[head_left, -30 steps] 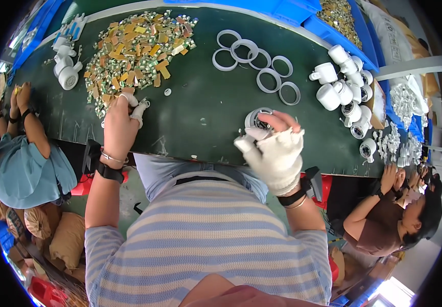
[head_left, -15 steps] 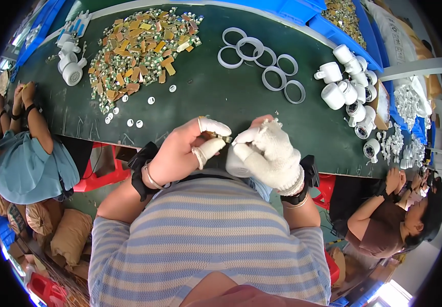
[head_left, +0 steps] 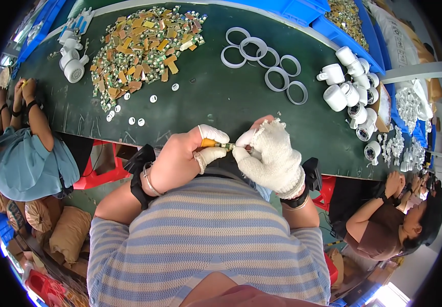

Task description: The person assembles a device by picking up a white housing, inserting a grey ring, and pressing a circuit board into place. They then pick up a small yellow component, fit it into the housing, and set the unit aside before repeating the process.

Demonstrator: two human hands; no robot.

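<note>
My left hand (head_left: 180, 156), with white covers on thumb and forefinger, is closed on a small circuit board (head_left: 225, 146) with an orange-yellow wrapped part at its left end. My right hand (head_left: 271, 158), in a white knitted glove, meets the board's right end with thumb and forefinger pinched together. A small reddish-brown bit shows between the gloved fingers; I cannot make out what it is. Both hands are close together in front of my body, by the near edge of the dark green table (head_left: 195, 110).
A large heap of small circuit boards (head_left: 144, 51) lies at the far left, with several white discs (head_left: 153, 99) near it. Translucent rings (head_left: 276, 79) lie beyond my hands. White camera-like housings (head_left: 336, 97) crowd the right. People sit at both sides.
A white cylindrical piece under my right hand has gone from view. The circuit board now shows more fully, its orange-yellow end visible, and the gloved fingers have come to its right end.
</note>
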